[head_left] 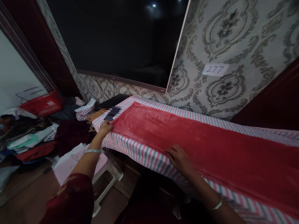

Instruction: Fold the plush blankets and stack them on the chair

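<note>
A long red plush cloth (187, 137) lies spread over a pink, white and grey striped sheet (137, 152) on a long surface under the screen. At the cloth's near left corner, my left hand (106, 128) is closed with its fingertips pinching the edge. Farther right along the near edge, my right hand (179, 158) has its fingers bent over the cloth's border and closed on it; the fingertips are partly hidden. Close beyond my left hand rests a dark, partly pixelated item (112, 114) on the sheet.
A large dark television (121, 40) hangs on the patterned wall, beside a paper label (215, 69) reading 277. To the left are a pink and white stool (102, 174), heaped clothes (35, 140) and a red basket (44, 104).
</note>
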`<state>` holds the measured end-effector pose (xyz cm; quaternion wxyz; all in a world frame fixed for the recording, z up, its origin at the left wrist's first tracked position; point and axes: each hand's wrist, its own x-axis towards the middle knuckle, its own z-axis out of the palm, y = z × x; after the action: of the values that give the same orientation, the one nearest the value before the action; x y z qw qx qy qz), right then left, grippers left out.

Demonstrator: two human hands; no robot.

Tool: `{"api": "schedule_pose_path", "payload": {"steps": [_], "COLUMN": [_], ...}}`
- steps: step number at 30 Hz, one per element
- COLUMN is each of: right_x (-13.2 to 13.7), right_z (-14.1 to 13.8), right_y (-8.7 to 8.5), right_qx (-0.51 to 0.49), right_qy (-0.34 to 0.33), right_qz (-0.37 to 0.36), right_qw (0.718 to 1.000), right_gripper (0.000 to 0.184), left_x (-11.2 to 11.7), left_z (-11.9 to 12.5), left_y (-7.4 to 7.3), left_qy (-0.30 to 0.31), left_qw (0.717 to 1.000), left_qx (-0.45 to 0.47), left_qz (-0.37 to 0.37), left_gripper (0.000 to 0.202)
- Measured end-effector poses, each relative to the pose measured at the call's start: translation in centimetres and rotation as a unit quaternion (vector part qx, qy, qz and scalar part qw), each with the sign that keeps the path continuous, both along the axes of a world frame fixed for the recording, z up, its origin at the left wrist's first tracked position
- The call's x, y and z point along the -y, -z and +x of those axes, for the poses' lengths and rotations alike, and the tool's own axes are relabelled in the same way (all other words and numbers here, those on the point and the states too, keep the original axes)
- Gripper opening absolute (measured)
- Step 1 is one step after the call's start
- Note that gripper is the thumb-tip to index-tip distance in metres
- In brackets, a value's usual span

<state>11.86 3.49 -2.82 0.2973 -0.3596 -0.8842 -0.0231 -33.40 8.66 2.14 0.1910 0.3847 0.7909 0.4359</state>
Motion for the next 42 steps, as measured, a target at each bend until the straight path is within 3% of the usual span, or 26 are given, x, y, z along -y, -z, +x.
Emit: {"api": "schedule_pose_path", "payload": {"steps": [4,7,11,17,31,42], "right_x": [0.0,0.1,0.2,0.5,0.6,0.5], "right_z": [0.0,-0.1,-0.3,-0.4,-0.8,-0.6], "right_y": [-0.9,-1.3,-0.9,-0.7,-0.6,0.7], "right_qx": [-0.012,0.027,0.14,0.15,0.127,0.118], "right_qy": [0.0,0.03,0.03,0.029,0.043,0.041], "right_qz": [-0.034,-0.03,-0.089,-0.158,-0.14,-0.098], "right_qw": [0.999,0.999,0.986,0.976,0.981,0.987], "right_gripper": [0.026,0.035,0.058,0.061,0.055,0.052], "left_x": [-0.1,-0.4,-0.5,0.9,0.1,1.8], "left_z": [0.1,0.1,-0.1,0.1,-0.1,2.0], "left_y": [-0.5,-1.1,-1.9,-2.4,-2.6,-2.2], "left_qy": [0.011,0.025,0.032,0.026,-0.002,-0.003], "left_qw": [0.999,0.997,0.994,0.997,0.997,0.989], "left_qx": [-0.039,-0.063,-0.082,-0.048,0.015,0.147], "left_qz": [-0.015,-0.034,-0.064,-0.047,-0.077,0.024], "left_gripper": [0.023,0.017,0.017,0.018,0.03,0.021]}}
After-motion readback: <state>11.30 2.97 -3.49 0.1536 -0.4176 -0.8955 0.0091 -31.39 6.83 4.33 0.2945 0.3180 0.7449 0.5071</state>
